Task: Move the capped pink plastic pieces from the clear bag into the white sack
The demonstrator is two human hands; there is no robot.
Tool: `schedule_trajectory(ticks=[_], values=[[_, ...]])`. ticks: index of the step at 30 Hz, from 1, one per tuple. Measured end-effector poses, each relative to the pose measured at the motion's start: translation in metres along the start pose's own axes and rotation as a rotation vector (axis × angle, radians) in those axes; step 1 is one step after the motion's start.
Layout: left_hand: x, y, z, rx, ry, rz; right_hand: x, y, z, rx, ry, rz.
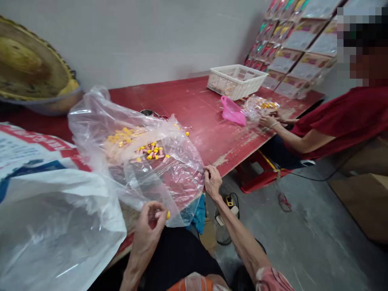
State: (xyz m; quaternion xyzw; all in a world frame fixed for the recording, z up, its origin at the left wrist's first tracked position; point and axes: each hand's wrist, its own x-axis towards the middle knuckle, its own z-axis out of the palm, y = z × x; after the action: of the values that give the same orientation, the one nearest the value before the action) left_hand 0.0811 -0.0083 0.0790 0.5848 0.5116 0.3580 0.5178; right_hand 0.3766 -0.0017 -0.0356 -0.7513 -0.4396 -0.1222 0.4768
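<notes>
My left hand [148,224] is closed round a small pink piece with a yellow cap [167,215], low in front of the bag's near edge. At the table's front edge my right hand [213,181] is pinched shut beside the bag. A thin dark tip shows at its fingers, but I cannot make out what it holds. The large clear plastic bag [97,115] lies spread on the table. Several small pink pieces with yellow caps [156,151] lie in or under its film; I cannot tell which.
On the red table [184,95] stand a white plastic crate [239,87], a pink basket [233,111] and a metal cup [147,112]. A white woven sack [60,210] fills the left. Another person's hands [269,120] handle pieces at right. A red stool [253,184] stands below.
</notes>
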Motion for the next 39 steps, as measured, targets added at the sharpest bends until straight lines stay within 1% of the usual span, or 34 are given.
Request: schedule_trajectory(ticks=[3, 5, 6, 8, 9, 10, 12, 13, 14, 16, 17, 18, 20, 22, 23, 24, 25, 27, 29, 31, 32, 33, 35, 39], values=[[-0.013, -0.004, -0.038, 0.059, 0.208, 0.003, -0.002, 0.001, -0.001, 0.0, -0.013, -0.01], [-0.015, -0.014, -0.056, 0.127, 0.319, 0.025, -0.001, 0.001, -0.003, 0.001, -0.022, -0.014], [-0.015, -0.021, -0.061, 0.172, 0.372, 0.042, 0.0, 0.0, -0.004, 0.001, -0.024, -0.017], [-0.013, -0.034, -0.064, 0.306, 0.433, 0.097, 0.008, -0.006, -0.004, 0.004, -0.019, -0.026], [-0.013, -0.039, -0.063, 0.378, 0.418, 0.132, 0.013, -0.012, -0.002, 0.008, -0.012, -0.033], [-0.012, -0.043, -0.06, 0.439, 0.38, 0.165, 0.019, -0.02, 0.001, 0.017, -0.005, -0.048], [-0.009, -0.042, -0.055, 0.488, 0.301, 0.202, 0.031, -0.045, 0.011, 0.062, -0.021, -0.121], [-0.006, -0.038, -0.052, 0.465, 0.299, 0.204, 0.036, -0.06, 0.019, 0.101, -0.056, -0.177], [-0.001, -0.031, -0.049, 0.414, 0.322, 0.202, 0.038, -0.075, 0.028, 0.149, -0.11, -0.238], [0.021, -0.015, -0.041, 0.274, 0.368, 0.194, 0.036, -0.107, 0.05, 0.247, -0.244, -0.31], [0.038, -0.007, -0.037, 0.209, 0.345, 0.191, 0.033, -0.121, 0.062, 0.282, -0.3, -0.302], [0.058, 0.0, -0.032, 0.17, 0.305, 0.177, 0.028, -0.133, 0.075, 0.302, -0.337, -0.265], [0.103, 0.008, -0.023, 0.197, 0.259, 0.12, 0.019, -0.151, 0.098, 0.291, -0.4, -0.174], [0.142, 0.008, -0.017, 0.217, 0.294, 0.021, 0.015, -0.159, 0.114, 0.252, -0.498, -0.124], [0.154, 0.006, -0.015, 0.164, 0.289, -0.03, 0.017, -0.16, 0.117, 0.247, -0.552, -0.115], [0.161, 0.004, -0.015, 0.081, 0.274, -0.07, 0.02, -0.159, 0.118, 0.257, -0.585, -0.111], [0.163, 0.001, -0.015, -0.009, 0.247, -0.094, 0.023, -0.156, 0.116, 0.279, -0.59, -0.104], [0.151, -0.006, -0.016, -0.097, 0.209, -0.101, 0.028, -0.144, 0.104, 0.322, -0.537, -0.077], [0.131, -0.013, -0.016, 0.006, 0.193, -0.068, 0.027, -0.131, 0.088, 0.329, -0.507, -0.056], [0.113, -0.019, -0.015, 0.168, 0.165, -0.01, 0.021, -0.121, 0.076, 0.317, -0.55, -0.063], [0.107, -0.021, -0.014, 0.241, 0.178, 0.017, 0.017, -0.119, 0.074, 0.309, -0.58, -0.081], [0.105, -0.023, -0.013, 0.304, 0.179, 0.019, 0.014, -0.117, 0.073, 0.293, -0.601, -0.103], [0.107, -0.026, -0.012, 0.368, 0.195, -0.02, 0.013, -0.115, 0.078, 0.242, -0.62, -0.144], [0.121, -0.028, -0.009, 0.399, 0.176, -0.112, 0.017, -0.112, 0.086, 0.175, -0.605, -0.184]])
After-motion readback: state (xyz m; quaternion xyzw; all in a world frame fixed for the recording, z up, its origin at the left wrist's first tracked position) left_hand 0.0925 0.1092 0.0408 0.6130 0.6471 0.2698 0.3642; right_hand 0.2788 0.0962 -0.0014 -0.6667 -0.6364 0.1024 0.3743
